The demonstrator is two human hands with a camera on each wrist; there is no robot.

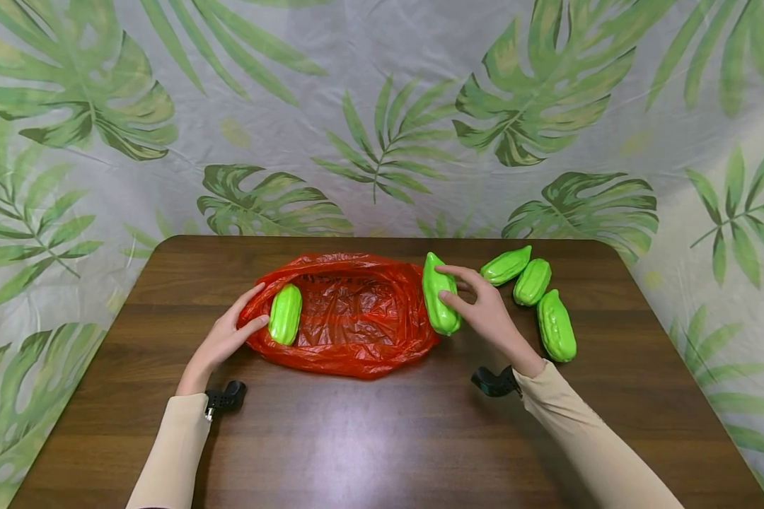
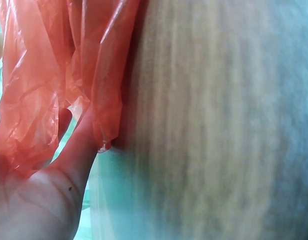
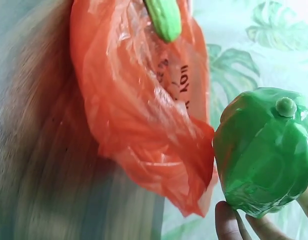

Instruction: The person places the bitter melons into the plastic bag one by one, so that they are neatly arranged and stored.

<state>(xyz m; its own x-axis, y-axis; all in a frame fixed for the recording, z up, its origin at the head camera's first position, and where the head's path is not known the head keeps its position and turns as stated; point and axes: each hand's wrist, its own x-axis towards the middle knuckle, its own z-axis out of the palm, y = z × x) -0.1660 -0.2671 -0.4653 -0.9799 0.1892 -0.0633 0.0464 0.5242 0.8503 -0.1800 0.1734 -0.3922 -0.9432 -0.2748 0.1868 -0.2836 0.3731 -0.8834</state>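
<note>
A red plastic bag [image 1: 356, 360] lies on the table with its mouth spread open. My left hand [image 1: 226, 336] holds the bag's left rim; in the left wrist view the thin red film [image 2: 39, 90] drapes over part of that hand. One glossy green bitter melon [image 1: 285, 314] rests inside the bag at its left end. At the bag's right rim, my right hand [image 1: 480, 311] grips another bitter melon [image 1: 438, 297] between thumb and fingers. Its rounded stem end [image 3: 266, 150] fills the right of the right wrist view, beside the bag's edge.
Three more bitter melons lie to the right of my right hand: one at the back [image 1: 506, 266], one in the middle [image 1: 532, 282] and one nearer me [image 1: 557, 326]. Behind the brown wooden table [image 1: 331, 438] hangs a leaf-patterned cloth [image 1: 407, 42].
</note>
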